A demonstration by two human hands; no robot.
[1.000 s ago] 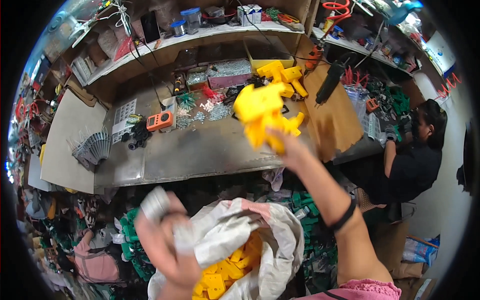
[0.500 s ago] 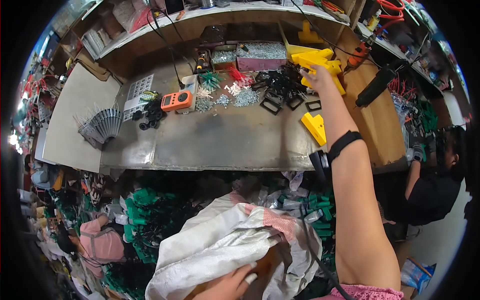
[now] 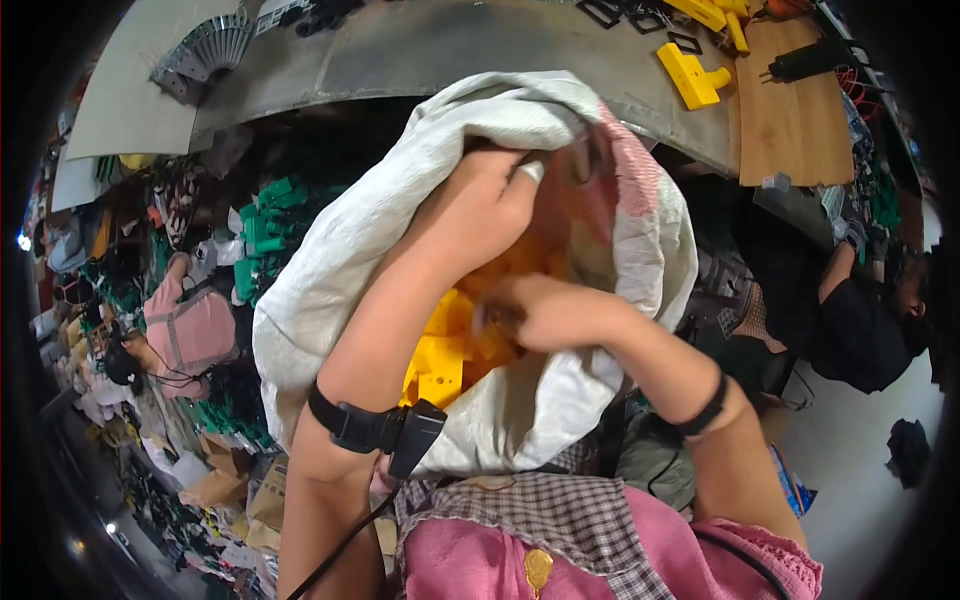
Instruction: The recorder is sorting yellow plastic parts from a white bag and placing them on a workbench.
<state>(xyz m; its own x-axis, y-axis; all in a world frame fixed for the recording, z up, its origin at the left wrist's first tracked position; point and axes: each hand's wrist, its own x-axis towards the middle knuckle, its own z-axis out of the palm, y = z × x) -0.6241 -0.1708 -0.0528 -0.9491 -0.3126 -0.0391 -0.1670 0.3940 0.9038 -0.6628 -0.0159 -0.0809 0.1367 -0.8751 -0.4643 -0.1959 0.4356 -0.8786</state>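
Observation:
A white woven sack (image 3: 340,240) with a pink band stands wide-mouthed in front of me. Yellow plastic housings (image 3: 440,365) lie inside it. My left hand (image 3: 490,205) is in the mouth by the far rim, its fingers curled against the sack cloth; a white band shows on one finger. Lower in the opening, my right hand (image 3: 545,312) reaches in over the yellow housings. Its fingers are smeared by motion, and whether they hold a piece is not visible. Another yellow housing (image 3: 690,77) lies on the workbench, near its front edge.
Beyond the sack runs a metal-topped workbench (image 3: 430,60) with a fan of grey metal strips (image 3: 205,55), black frames (image 3: 645,22) and a black power tool (image 3: 805,62). Green parts (image 3: 265,225) are piled at left. Co-workers sit on the left (image 3: 190,325) and right (image 3: 865,320).
My right hand has come back from the yellow housings on the bench into the sack. The left hand has moved up to the far rim, the sack mouth is wider, and the view has tilted down.

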